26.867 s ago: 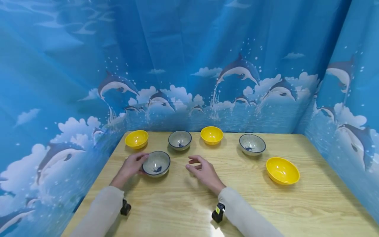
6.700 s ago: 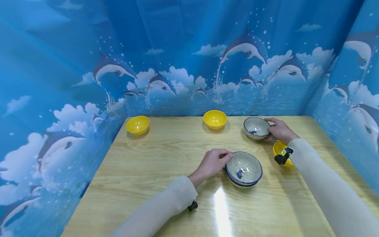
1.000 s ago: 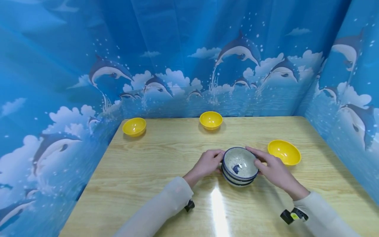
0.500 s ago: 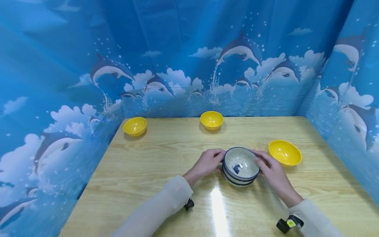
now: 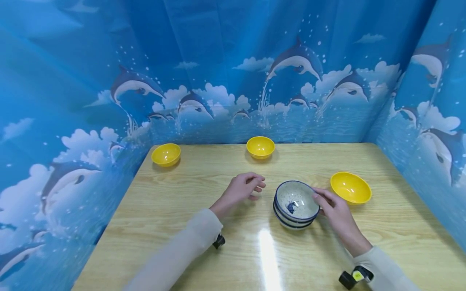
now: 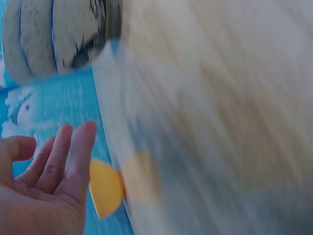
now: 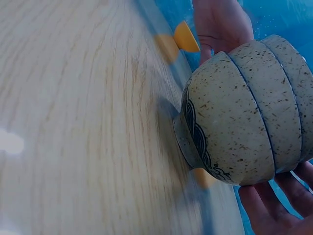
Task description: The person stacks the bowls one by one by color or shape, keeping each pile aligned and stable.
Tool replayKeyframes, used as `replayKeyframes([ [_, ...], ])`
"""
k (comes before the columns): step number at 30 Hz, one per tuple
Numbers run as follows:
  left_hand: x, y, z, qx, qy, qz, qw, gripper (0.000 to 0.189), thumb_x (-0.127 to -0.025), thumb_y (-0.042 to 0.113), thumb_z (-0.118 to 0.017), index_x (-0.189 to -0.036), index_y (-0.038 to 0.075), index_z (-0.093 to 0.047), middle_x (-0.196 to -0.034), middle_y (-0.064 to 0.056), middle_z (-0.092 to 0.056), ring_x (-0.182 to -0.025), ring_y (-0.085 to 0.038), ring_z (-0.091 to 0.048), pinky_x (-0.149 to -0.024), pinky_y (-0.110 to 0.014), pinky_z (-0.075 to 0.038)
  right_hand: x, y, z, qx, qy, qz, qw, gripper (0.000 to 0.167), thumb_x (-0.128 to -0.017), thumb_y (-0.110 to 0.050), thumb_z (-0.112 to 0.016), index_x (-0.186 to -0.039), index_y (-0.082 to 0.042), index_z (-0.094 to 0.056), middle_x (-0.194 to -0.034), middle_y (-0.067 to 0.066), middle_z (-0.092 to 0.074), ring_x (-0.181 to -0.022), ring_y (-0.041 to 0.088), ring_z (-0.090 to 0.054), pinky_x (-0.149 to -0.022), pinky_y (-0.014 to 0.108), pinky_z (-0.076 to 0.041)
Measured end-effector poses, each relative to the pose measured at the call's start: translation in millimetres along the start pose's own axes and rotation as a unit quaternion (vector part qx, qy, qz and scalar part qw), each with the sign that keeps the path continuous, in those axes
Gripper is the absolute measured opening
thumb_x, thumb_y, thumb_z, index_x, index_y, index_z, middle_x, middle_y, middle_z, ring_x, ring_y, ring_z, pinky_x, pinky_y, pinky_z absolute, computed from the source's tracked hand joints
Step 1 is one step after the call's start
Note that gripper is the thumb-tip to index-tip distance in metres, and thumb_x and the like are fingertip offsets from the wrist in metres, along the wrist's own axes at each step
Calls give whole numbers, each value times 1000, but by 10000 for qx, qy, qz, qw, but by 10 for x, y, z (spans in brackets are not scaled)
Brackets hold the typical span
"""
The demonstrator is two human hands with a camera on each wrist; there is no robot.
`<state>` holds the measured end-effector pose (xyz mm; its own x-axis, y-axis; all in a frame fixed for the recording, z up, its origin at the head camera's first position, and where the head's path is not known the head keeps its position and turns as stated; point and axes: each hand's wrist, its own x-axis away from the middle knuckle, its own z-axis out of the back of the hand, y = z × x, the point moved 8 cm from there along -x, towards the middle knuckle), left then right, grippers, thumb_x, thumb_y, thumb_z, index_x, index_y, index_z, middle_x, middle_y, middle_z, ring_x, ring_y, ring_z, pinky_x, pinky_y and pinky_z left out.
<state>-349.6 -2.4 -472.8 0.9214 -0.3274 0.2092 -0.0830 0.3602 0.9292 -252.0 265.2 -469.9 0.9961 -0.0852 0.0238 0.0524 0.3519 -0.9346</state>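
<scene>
Three grey speckled ceramic bowls [image 5: 295, 200] with blue rims stand nested in a stack on the table, right of the middle. A blue fish-like drawing shows inside the top one. My right hand [image 5: 336, 214] holds the stack's right side, thumb at the top rim; in the right wrist view its fingers [image 7: 259, 205] lie against the outer walls. My left hand [image 5: 242, 188] hovers to the left of the stack, apart from it and holding nothing. In the left wrist view its fingers [image 6: 61, 156] are extended, with the bowls' speckled sides [image 6: 63, 39] beyond.
Yellow bowls stand separately: one at the back left corner [image 5: 166, 155], one at the back middle [image 5: 260, 147], and a third [image 5: 350, 188] just right of my right hand. A blue dolphin-print curtain [image 5: 225, 72] hangs behind the wooden table [image 5: 164, 226].
The grey bowls, spread out at first, came together into one stack, the last brought by my right hand. Just now my left hand has let go of the stack and moved left.
</scene>
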Motion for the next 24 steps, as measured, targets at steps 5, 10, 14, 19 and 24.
replayKeyframes([
  [5, -27, -52, 367, -224, 338, 128, 9991, 37, -115, 36, -58, -142, 14, -69, -126, -6, -77, -118, -28, -73, -88, -41, -69, -4, 43, 9, -74, 23, -164, 9998, 54, -116, -33, -56, -156, 3, -53, -159, 25, -53, -107, -16, -58, -90, 14, -60],
  [10, -33, -95, 771, -381, 725, 157, 9965, 42, -114, 38, -59, -148, 14, -65, -131, -9, -74, -119, -31, -71, -87, -42, -69, -8, 76, 5, -259, 5, -308, 9992, 56, -115, -34, -57, -157, 3, -52, -159, 21, -53, -108, -15, -58, -91, 14, -59],
  [14, -18, -142, 1073, -474, 1016, 232, 9934, 44, -114, 39, -59, -151, 15, -63, -134, -10, -70, -121, -33, -69, -88, -41, -69, -8, 84, 10, -327, 50, -391, 9987, 56, -115, -34, -58, -157, 3, -52, -155, 16, -56, -109, -14, -59, -92, 14, -59],
  [19, 14, -221, 1467, -469, 1505, 434, 9865, 43, -114, 38, -59, -150, 15, -62, -141, -9, -63, -127, -32, -66, -94, -43, -67, -9, 88, -1, -319, 25, -483, 9983, 56, -115, -35, -58, -157, 2, -52, -157, 17, -55, -108, -14, -59, -92, 15, -59],
  [24, 57, -284, 1868, -549, 1985, 429, 9776, 44, -114, 36, -59, -151, 13, -60, -145, -13, -60, -130, -38, -65, -95, -45, -67, -8, 88, -2, -322, 27, -504, 9982, 58, -114, -38, -58, -157, 1, -53, -153, 13, -58, -108, -12, -60, -92, 16, -60],
])
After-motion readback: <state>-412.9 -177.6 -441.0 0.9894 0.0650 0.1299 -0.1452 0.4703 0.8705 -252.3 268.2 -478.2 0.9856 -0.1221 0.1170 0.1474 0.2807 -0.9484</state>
